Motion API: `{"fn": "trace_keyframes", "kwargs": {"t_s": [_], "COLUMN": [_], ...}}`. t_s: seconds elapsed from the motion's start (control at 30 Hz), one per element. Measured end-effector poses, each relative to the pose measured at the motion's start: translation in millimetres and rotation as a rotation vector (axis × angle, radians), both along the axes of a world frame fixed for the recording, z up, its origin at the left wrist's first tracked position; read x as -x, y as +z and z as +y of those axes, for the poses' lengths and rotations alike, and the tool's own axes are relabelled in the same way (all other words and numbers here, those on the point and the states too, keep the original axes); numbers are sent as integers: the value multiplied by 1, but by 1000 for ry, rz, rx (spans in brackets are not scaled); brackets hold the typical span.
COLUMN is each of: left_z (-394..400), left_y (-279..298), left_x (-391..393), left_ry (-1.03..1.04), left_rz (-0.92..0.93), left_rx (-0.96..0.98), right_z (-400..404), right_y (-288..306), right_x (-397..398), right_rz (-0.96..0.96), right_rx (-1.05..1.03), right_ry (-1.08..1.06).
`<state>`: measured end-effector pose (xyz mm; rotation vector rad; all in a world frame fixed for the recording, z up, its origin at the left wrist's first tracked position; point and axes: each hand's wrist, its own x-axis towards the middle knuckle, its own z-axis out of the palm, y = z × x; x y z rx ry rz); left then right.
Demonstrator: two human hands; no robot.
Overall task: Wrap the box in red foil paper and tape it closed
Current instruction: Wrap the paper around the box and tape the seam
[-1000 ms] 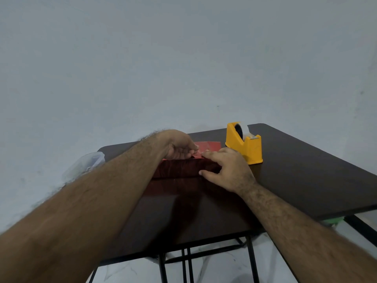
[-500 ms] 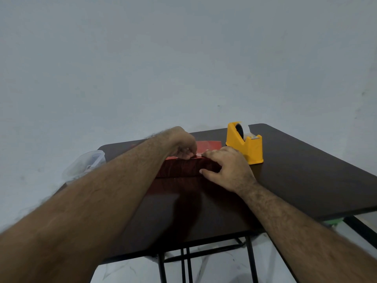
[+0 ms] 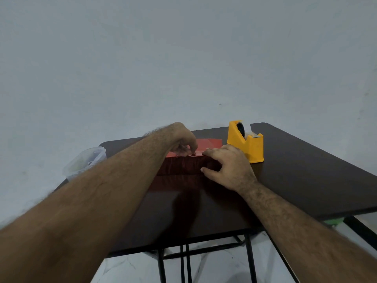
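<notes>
- Box (image 3: 183,165): wrapped in red foil paper (image 3: 210,144), lying on the dark table (image 3: 306,180) just left of the yellow tape dispenser (image 3: 245,145). Its near side faces the camera and looks dark red and glossy; its top shows brighter red.
- Red foil paper: covers the near side and top of the box; a flat stretch of it shows beyond the hands, reaching toward the dispenser's left flank.
- Left hand (image 3: 181,139): sits on the top of the box, left of the dispenser, knuckles up and fingers curled downward. The fingertips (image 3: 188,153) press the foil at the top near edge of the box. Whether anything is pinched between them cannot be told.
- Right hand (image 3: 228,167): closest to the dispenser, spread over the right end of the box. Its fingers lie curved across the top, the thumb (image 3: 208,172) lies against the near side, so the box end sits between thumb and fingers.
- Tape dispenser: upright on the table, its roll at the top, its base just beyond the right hand's knuckles.
- Clear plastic container (image 3: 85,161): far left of the dispenser, at the table's left edge, well apart from the box.
</notes>
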<state>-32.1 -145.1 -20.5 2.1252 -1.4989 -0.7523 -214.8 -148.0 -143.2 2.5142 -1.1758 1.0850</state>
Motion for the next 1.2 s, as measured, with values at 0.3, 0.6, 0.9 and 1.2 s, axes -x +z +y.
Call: {"fn": "trace_keyframes", "kwargs": {"t_s": [0.3, 0.6, 0.9, 1.2], "left_z": [12, 17, 20, 16], "left_y": [-8, -16, -26, -17], "left_x": [-4, -28, -20, 11], "left_ry": [-203, -139, -288, -298], "left_rz": [-211, -328, -404, -330], "left_rx": [334, 339, 403, 565], "right_z": [1, 5, 5, -1], "right_y": [0, 0, -1, 9], "right_x": [0, -1, 0, 41], "right_rz": [-30, -13, 1, -556], "right_rx": [7, 17, 37, 305], "right_ry": [6, 2, -5, -225]}}
